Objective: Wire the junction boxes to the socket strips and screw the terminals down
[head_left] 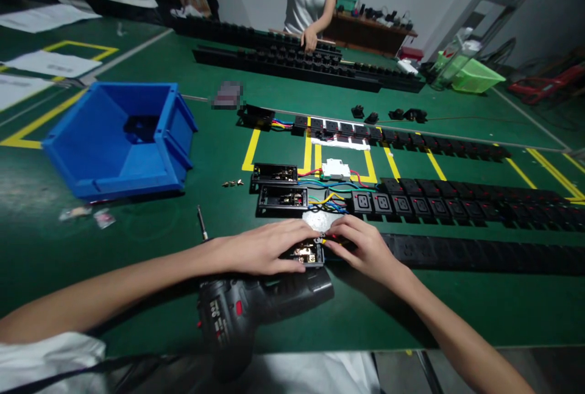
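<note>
Green tabletop (411, 324) is divided by yellow tape (249, 151), presumably for order. Toward six o'clock, a black terminal box (315, 263) is held between the half-spread thumb and fingers of the left hand (265, 248), apparently for steadiness; wires (325, 241) are pinched at its two o'clock corner by the right hand (368, 248), nearly closed. At seven o'clock, a cordless driver (228, 309) is placed within reach.
</note>
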Tool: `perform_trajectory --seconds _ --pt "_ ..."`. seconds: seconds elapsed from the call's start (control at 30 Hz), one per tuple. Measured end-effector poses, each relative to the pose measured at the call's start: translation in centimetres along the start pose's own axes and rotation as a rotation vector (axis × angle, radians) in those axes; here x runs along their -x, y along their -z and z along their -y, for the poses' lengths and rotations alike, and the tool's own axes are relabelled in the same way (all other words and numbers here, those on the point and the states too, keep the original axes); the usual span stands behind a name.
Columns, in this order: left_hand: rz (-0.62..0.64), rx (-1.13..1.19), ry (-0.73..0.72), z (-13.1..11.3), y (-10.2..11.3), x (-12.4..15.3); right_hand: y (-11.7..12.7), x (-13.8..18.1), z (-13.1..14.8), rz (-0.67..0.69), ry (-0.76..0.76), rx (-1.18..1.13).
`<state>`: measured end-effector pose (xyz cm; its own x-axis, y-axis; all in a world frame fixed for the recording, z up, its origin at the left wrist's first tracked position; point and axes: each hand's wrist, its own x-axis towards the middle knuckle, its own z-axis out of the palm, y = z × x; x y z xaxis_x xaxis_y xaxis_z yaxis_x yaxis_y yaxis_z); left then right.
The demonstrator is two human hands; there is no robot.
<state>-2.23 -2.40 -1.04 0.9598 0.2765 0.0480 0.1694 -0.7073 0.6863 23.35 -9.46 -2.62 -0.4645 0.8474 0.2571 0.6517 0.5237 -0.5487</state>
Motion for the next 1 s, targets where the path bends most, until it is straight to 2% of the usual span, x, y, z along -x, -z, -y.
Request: perform_trajectory --seconds 0.23,0.43,0.63,1.0 --pt "0.013 0.021 0.0 0.2 0.0 -0.1 -0.6 0.4 0.2 -0.074 0.015 0.054" --pt "0.015 0.034 0.002 0.0 0.2 -0.2 -1.1 0.8 0.1 -0.038 0.063 0.061" --pt "0.028 0.02 0.007 0.2 0.1 0.0 -0.8 0.9 0.0 -0.021 0.012 0.049" --pt "0.059 0.004 0.043 -0.1 0.3 -0.2 0.1 0.4 0.1 0.018 -0.213 -0.241"
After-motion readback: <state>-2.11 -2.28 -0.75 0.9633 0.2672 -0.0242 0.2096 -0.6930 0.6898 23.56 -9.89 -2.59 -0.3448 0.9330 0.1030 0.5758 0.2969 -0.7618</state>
